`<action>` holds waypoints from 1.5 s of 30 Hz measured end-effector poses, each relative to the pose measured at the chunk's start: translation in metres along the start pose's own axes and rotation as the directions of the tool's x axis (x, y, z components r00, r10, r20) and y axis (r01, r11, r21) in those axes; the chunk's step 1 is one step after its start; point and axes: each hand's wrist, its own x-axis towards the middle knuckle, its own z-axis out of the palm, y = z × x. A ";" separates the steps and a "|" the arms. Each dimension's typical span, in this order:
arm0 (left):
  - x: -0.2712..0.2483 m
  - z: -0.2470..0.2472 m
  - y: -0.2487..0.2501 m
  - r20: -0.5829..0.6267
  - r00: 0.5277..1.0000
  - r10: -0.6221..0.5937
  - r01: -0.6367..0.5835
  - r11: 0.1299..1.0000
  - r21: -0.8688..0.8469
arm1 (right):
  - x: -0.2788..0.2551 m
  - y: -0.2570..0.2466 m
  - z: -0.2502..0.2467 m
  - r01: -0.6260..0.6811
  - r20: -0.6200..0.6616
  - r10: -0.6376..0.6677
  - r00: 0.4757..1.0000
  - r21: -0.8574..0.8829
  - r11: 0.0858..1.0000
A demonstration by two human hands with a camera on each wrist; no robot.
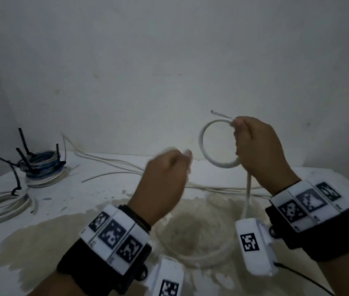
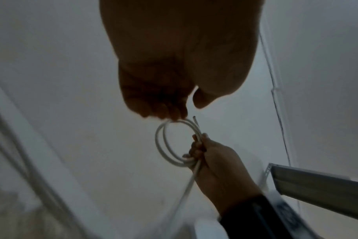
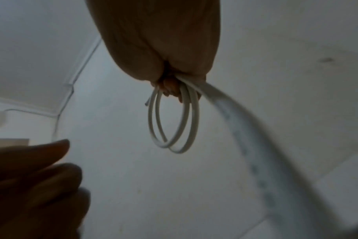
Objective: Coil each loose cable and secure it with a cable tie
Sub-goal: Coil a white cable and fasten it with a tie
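Two loops of white cable [image 1: 216,144] hung from the right hand [image 1: 259,146], whose fingers curled round them above the table [image 1: 96,201]. At its 9 o'clock, the blurred left hand [image 1: 165,178] was curled; whether it held cable, I cannot tell. Tied coils [image 1: 41,167] sat at far 9 o'clock.

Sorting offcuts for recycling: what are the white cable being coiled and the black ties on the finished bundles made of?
White round cable: smooth plastic sheath, probably PVC, bends into even loops. Thin black ties: stiff matte strips standing upright, likely nylon.
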 end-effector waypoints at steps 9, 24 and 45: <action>-0.006 0.079 -0.022 0.655 0.552 -0.516 0.832 0.300 -0.466 | -0.019 0.025 -0.006 -0.227 -0.220 0.328 0.919 0.384 0.895; 0.006 0.092 -0.074 -0.053 0.955 -0.292 0.230 0.839 -0.493 | -0.094 0.069 -0.001 -0.530 0.253 0.507 0.824 0.660 0.532; -0.019 0.090 -0.076 0.248 0.941 -0.231 0.335 0.754 -0.565 | -0.108 0.058 0.002 -0.520 0.391 0.395 0.831 0.293 0.803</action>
